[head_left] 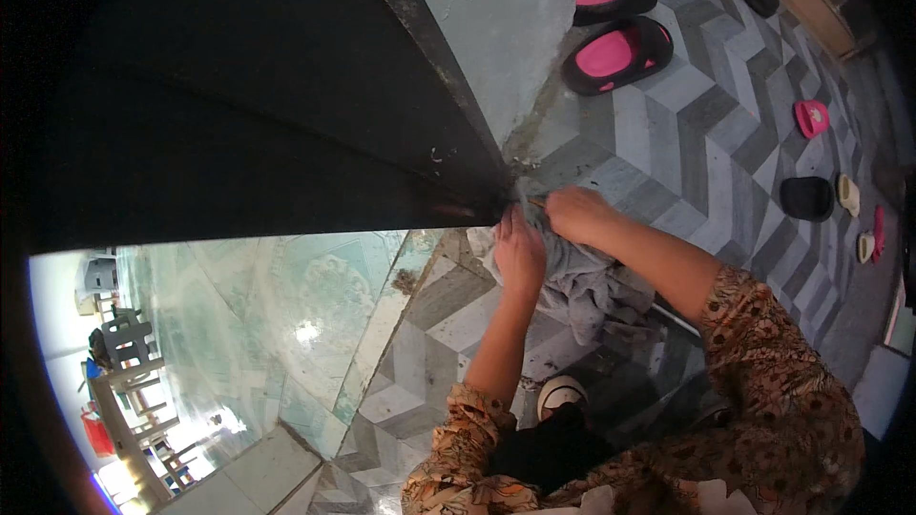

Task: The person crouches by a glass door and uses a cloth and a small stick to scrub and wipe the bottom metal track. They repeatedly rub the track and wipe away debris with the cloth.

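A rumpled grey cloth (pixel 583 293) hangs in folds beneath my hands, and one end of it reaches up to the lower corner of a dark door panel (pixel 300 129). My left hand (pixel 520 250) is at that corner, fingertips against the panel's edge and the cloth; its palm side is hidden. Just to the right, my right hand (pixel 581 213) is curled in a fist around a thin yellowish-brown stick-like thing (pixel 535 202), of which only a short piece shows. What the far end of the stick touches is hidden by the cloth.
A pale wall (pixel 501 21) meets the chevron-patterned floor (pixel 715 157) beside the door. Black-and-pink clogs (pixel 619 57) stand by the wall. More footwear, including a black shoe (pixel 807 198), lies to the right. Past the door is a greenish tiled floor (pixel 322 300) with stools (pixel 129 336).
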`<state>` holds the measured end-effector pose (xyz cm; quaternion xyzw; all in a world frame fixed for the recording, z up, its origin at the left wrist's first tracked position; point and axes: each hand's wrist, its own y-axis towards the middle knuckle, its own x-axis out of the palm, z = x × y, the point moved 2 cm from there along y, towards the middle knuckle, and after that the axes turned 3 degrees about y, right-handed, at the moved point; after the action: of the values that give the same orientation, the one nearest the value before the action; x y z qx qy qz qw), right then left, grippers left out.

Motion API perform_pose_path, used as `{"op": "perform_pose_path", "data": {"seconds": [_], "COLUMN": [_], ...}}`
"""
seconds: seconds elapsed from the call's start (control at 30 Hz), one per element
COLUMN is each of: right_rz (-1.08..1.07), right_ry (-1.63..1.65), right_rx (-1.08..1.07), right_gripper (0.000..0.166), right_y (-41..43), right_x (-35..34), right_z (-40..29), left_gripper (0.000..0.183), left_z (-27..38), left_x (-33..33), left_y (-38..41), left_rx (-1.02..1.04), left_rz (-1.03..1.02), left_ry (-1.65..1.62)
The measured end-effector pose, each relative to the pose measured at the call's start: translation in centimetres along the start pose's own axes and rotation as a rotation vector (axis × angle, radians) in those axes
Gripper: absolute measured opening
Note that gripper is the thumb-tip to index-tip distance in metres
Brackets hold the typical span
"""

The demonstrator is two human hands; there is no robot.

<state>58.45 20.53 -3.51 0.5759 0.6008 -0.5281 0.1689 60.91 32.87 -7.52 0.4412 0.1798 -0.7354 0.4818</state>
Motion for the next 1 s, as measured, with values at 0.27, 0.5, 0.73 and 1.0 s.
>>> {"op": "perform_pose_path", "data": {"seconds": [0.27, 0.5, 0.73, 1.0], "right_rz": [0.461, 0.345, -0.107, 0.0], "right_ry": [0.509, 0.623, -0.056, -0.083], "right_rx": [-0.041, 0.192, -0.035, -0.174], "right_gripper": [0.031, 0.027, 0.022, 0.02], "right_y": [-1.8, -6.9, -2.4, -0.6], "right_x": [4.0, 1.7, -2.7, -0.8], "right_z": [1.8, 4.7, 2.2, -1.3], "left_gripper": [0.037, 0.043, 0.039, 0.037], "left_z": [1.0, 5.3, 3.2, 1.0], "left_x": [1.0, 0.0, -1.1, -1.5], "left_y": [0.2, -1.4, -1.3, -0.9], "left_rx": [0.168, 0.422, 0.007, -0.063], "left_rz": [0.099, -0.07, -0.074, -0.048], "left_ry": [-0.008, -0.087, -0.066, -0.029]}}
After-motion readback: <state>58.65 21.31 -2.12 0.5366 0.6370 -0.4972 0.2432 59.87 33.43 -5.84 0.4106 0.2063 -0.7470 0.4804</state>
